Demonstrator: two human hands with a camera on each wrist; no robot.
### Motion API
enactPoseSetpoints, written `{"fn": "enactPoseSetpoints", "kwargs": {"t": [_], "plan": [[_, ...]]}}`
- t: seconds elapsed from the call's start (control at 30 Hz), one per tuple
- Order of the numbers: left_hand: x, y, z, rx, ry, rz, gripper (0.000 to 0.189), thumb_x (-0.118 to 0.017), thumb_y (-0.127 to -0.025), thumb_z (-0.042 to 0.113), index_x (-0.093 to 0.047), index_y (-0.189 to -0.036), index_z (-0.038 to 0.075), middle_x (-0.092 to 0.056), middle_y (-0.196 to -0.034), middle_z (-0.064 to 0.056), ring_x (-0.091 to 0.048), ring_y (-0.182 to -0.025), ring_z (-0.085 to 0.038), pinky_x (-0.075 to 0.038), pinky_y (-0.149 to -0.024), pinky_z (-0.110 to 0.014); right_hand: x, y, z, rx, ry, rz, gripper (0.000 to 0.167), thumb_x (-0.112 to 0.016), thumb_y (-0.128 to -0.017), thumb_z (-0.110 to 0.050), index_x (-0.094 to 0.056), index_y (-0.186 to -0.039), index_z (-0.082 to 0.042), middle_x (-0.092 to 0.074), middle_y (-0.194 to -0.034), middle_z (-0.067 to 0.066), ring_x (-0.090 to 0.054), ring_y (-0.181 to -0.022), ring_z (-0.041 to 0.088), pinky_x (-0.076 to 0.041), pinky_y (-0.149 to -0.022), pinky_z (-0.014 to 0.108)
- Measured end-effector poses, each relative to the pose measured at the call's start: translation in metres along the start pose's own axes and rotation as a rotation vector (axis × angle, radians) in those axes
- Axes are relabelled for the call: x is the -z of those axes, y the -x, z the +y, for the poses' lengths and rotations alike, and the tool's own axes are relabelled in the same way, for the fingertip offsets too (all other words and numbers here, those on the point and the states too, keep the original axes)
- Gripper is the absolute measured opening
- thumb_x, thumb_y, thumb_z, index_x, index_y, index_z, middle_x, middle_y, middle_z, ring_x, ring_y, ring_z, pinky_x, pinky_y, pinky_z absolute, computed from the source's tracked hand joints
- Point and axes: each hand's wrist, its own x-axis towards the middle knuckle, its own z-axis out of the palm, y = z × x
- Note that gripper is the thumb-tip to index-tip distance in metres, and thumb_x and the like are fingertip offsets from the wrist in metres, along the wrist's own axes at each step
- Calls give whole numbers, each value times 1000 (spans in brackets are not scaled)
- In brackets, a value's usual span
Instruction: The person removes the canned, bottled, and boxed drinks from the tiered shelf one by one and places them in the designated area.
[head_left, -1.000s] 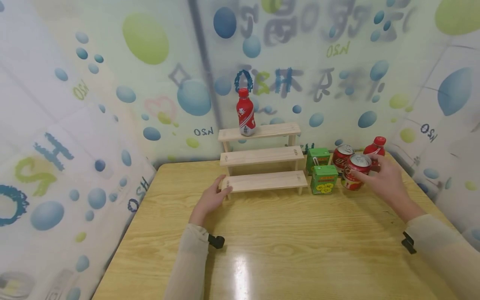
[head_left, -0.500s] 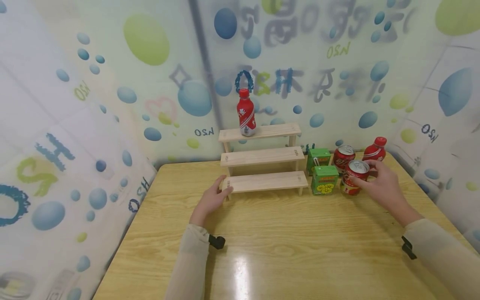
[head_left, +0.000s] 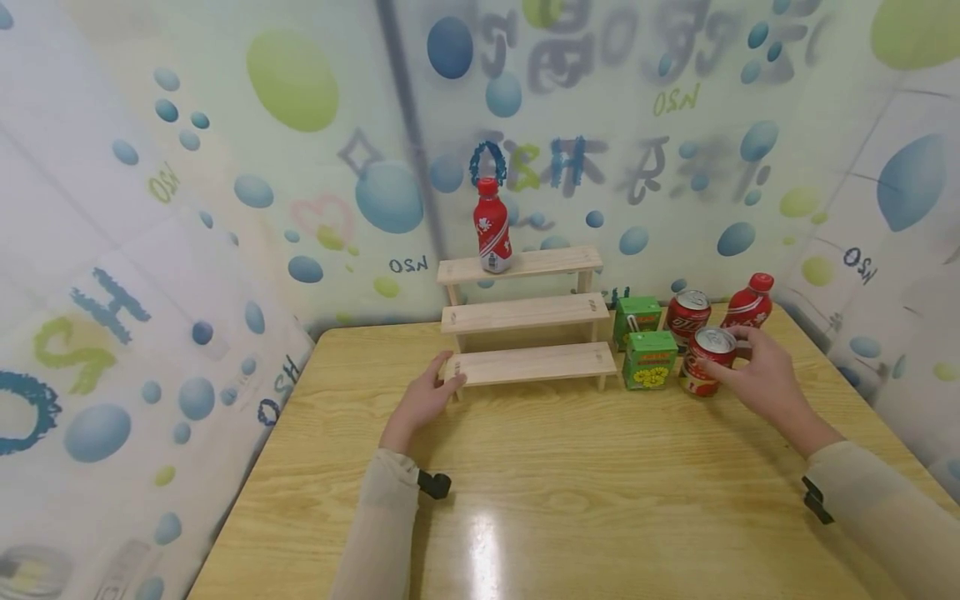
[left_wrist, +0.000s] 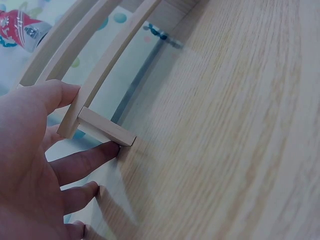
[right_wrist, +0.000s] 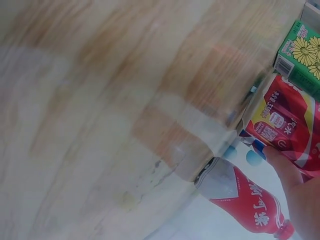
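My right hand (head_left: pixel 765 375) grips a red soda can (head_left: pixel 705 377) from its right side, beside the front green drink carton (head_left: pixel 649 362). The can is upright, and I cannot tell if its base touches the table. In the right wrist view the can (right_wrist: pixel 292 125) shows its printed side, with a finger (right_wrist: pixel 282 167) along it. My left hand (head_left: pixel 423 396) holds the left end of the lowest tier of a wooden three-step shelf (head_left: pixel 532 364). In the left wrist view the thumb presses the board (left_wrist: pixel 95 80), and another finger touches the leg (left_wrist: pixel 107 127).
A red bottle (head_left: pixel 492 229) stands on the top tier, towards its left. Right of the shelf are a second green carton (head_left: pixel 636 312), another red can (head_left: pixel 687 312) and a second red bottle (head_left: pixel 750 304). Patterned cloth walls (head_left: pixel 322 167) enclose the wooden table (head_left: pixel 570 492).
My right hand has drawn the red can towards me and slightly left, away from the can and bottle behind it. The left hand has stayed on the shelf.
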Motion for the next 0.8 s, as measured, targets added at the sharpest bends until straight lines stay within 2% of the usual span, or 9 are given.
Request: {"fn": "enactPoseSetpoints", "kwargs": {"t": [0.03, 0.13, 0.2, 0.27, 0.53, 0.7, 0.8], "plan": [[0, 0, 0, 2, 0, -1, 75, -55, -107, 57, -27, -170, 28, -41, -167, -27, -51, -148, -47, -46, -117, -65, 0, 0, 0, -1, -2, 0, 75, -77, -99, -34, -43, -145, 14, -51, -141, 40, -56, -125, 59, -54, -96, 69], [0, 0, 0, 9, 5, -2, 75, -55, -107, 58, -27, -170, 29, -40, -168, -27, -51, -149, -46, -45, -117, -65, -1, 1, 0, 1, 2, 5, 74, -78, -98, -33, -44, -144, 13, -53, -140, 39, -58, -124, 57, -61, -87, 50], [0, 1, 1, 12, 12, -3, 75, -56, -107, 58, -27, -170, 30, -40, -168, -26, -50, -149, -46, -45, -118, -65, -1, 1, 0, 0, -3, 7, 73, -79, -98, -32, -44, -144, 13, -54, -140, 38, -59, -123, 57, -59, -82, 37], [1, 1, 2, 13, 18, -2, 75, -56, -106, 58, -27, -170, 31, -40, -168, -26, -50, -149, -46, -46, -117, -64, -1, 0, 0, -4, 3, 10, 74, -78, -98, -34, -45, -144, 12, -54, -140, 37, -60, -123, 56, -56, -82, 32], [3, 1, 3, 15, 19, -2, 74, -56, -107, 57, -27, -170, 31, -39, -169, -26, -50, -149, -45, -45, -118, -64, -2, -1, 2, -19, -13, 7, 75, -76, -100, -34, -42, -146, 14, -52, -141, 40, -59, -124, 58, -61, -86, 53], [2, 0, 1, 9, 5, 1, 75, -56, -107, 56, -27, -170, 28, -38, -168, -28, -50, -149, -48, -45, -117, -64, -3, 0, 2, -23, -20, -8, 76, -75, -101, -32, -39, -148, 14, -50, -143, 41, -57, -124, 58, -55, -95, 67], [0, -1, 0, 9, 0, 2, 75, -55, -107, 56, -26, -170, 27, -38, -168, -28, -50, -149, -48, -45, -118, -65, -3, 0, 4, -27, -22, -13, 76, -74, -101, -32, -38, -149, 14, -49, -144, 41, -56, -125, 59, -52, -97, 70]]}}
